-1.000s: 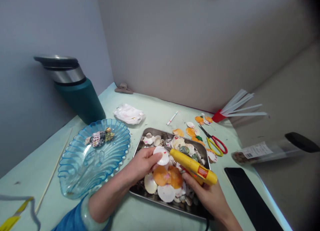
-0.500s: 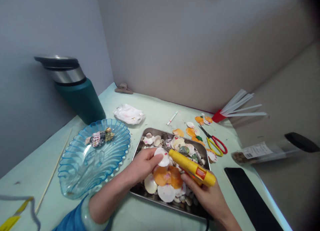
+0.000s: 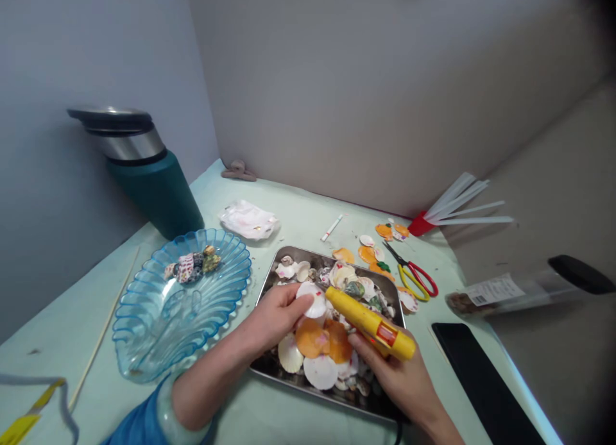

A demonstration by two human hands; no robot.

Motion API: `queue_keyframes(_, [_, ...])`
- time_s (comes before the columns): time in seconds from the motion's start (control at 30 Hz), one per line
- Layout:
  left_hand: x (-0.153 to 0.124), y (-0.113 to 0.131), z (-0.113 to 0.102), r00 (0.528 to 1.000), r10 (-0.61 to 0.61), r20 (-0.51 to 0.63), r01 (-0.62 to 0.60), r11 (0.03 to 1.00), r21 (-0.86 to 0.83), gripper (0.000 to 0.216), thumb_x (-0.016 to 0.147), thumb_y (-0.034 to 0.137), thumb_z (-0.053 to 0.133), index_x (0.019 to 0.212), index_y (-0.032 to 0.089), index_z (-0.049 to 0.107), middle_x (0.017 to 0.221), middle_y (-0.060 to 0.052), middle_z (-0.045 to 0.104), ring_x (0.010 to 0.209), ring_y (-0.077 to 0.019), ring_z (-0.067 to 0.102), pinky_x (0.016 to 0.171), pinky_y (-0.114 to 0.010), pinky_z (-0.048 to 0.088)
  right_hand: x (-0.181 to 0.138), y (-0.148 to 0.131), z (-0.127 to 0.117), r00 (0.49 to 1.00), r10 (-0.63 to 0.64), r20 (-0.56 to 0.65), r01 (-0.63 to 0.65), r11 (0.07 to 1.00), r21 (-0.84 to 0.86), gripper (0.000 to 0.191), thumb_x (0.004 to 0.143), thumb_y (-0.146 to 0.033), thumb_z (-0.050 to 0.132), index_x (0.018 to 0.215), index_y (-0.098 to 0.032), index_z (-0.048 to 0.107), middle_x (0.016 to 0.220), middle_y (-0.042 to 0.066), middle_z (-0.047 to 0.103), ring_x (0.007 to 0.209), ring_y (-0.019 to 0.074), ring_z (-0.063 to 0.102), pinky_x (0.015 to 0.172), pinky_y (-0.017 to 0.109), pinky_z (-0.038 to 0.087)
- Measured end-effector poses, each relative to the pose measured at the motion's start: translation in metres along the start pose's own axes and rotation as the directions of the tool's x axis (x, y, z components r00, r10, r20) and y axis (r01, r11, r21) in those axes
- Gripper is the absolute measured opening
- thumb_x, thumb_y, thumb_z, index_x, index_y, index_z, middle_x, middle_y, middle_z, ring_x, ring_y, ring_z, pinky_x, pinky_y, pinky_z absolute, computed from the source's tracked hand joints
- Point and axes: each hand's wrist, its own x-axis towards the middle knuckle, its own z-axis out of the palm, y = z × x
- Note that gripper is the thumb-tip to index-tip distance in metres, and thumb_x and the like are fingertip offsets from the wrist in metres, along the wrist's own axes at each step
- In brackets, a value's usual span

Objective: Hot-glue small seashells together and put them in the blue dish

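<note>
Table carries it all; metal tray of mixed shells sits in front of the person, use that as reference. Blue scalloped dish: left of the tray, small cluster of patterned shells in its far part. Right hand is over the tray's right side, clenched around the handle of a yellow glue gun; handle mostly hidden by the hand. Gun body rides above the grip, over the tray's right half, nozzle end sticking out past the fingers. Long axis runs diagonally: back end near the tray's right edge, nozzle pointing toward the tray's far left corner, at the held shell. Scissors: just off the tray's far right corner, black blades aimed away. Left hand comes in over the tray's left edge, pinching one white shell by its left rim, thumb on top. Shell sits above the tray's middle, right of the fingertips, small red mark up; roundish, no clear long axis. Nozzle right beside it; can't tell if touching.
</note>
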Motion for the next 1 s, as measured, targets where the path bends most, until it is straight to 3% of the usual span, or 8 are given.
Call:
queue_keyframes(0.27, [-0.0019, 0.0054, 0.0015, 1.0, 0.002, -0.001, -0.002, 1.0, 0.023, 0.037, 0.081, 0.048, 0.053, 0.059, 0.02, 0.044, 0.043, 0.008, 0.034, 0.041, -0.0071, 0.023, 0.044, -0.024, 0.017, -0.0013, 0.0029, 0.0007, 1.0, -0.003, 0.018, 0.003, 1.0, -0.001, 0.016, 0.085, -0.031, 0.065, 0.094, -0.019, 0.069, 0.091, 0.005, 0.075, 0.079, 0.0219, 0.072, 0.069, 0.027, 0.059])
queue_keyframes(0.47, [-0.0008, 0.0029, -0.0005, 1.0, 0.018, -0.005, -0.017, 0.999, 0.05, 0.034, 0.081, 0.047, 0.054, 0.063, 0.02, 0.044, 0.05, 0.006, 0.04, 0.043, -0.0077, 0.028, 0.044, -0.023, 0.019, -0.0011, 0.0015, -0.0001, 0.997, -0.001, 0.073, 0.005, 0.999, -0.052, 0.019, 0.085, -0.032, 0.065, 0.096, -0.018, 0.069, 0.093, 0.007, 0.076, 0.082, 0.0238, 0.072, 0.07, 0.029, 0.06])
queue_keyframes(0.67, [-0.0015, 0.0038, -0.0001, 0.999, 0.026, -0.031, -0.023, 0.995, 0.094, 0.035, 0.082, 0.045, 0.052, 0.059, 0.02, 0.045, 0.046, 0.006, 0.038, 0.044, -0.0086, 0.028, 0.044, -0.023, 0.019, -0.0008, 0.0016, 0.0007, 1.0, -0.012, -0.015, 0.011, 1.0, -0.02, 0.017, 0.084, -0.032, 0.065, 0.096, -0.02, 0.07, 0.091, 0.006, 0.075, 0.078, 0.0233, 0.072, 0.069, 0.029, 0.06])
queue_keyframes(1.0, [-0.0017, 0.0022, -0.0012, 0.998, 0.049, -0.028, -0.044, 0.989, 0.141, 0.034, 0.083, 0.044, 0.051, 0.061, 0.02, 0.043, 0.05, 0.005, 0.04, 0.046, -0.0093, 0.031, 0.046, -0.023, 0.023, -0.0006, 0.0019, 0.0007, 1.0, -0.005, 0.016, 0.005, 0.999, -0.042, 0.019, 0.085, -0.034, 0.065, 0.095, -0.018, 0.07, 0.092, 0.006, 0.076, 0.078, 0.0234, 0.072, 0.067, 0.028, 0.06])
